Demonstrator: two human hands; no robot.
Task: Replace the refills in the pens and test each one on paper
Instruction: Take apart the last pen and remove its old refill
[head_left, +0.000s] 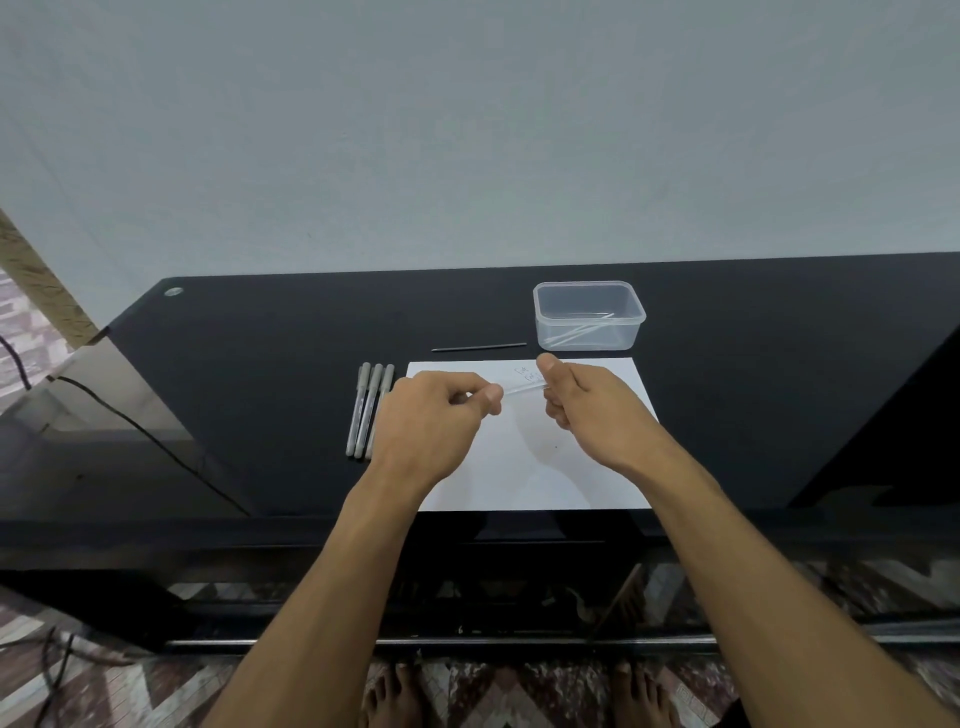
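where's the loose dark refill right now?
Head view: the dark refill lies flat on the black table, just beyond the paper's far edge, left of the clear plastic box and right of the row of pens. Neither hand touches it.

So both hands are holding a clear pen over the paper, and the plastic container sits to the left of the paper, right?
Not quite. In the head view the plastic container sits beyond the paper's far right corner. Both hands, left and right, do hold the clear pen over the paper.

Dim, even indoor light, soft shadows on the white sheet of paper (524, 457), wide-angle bending at frame edges, slight overall softness.
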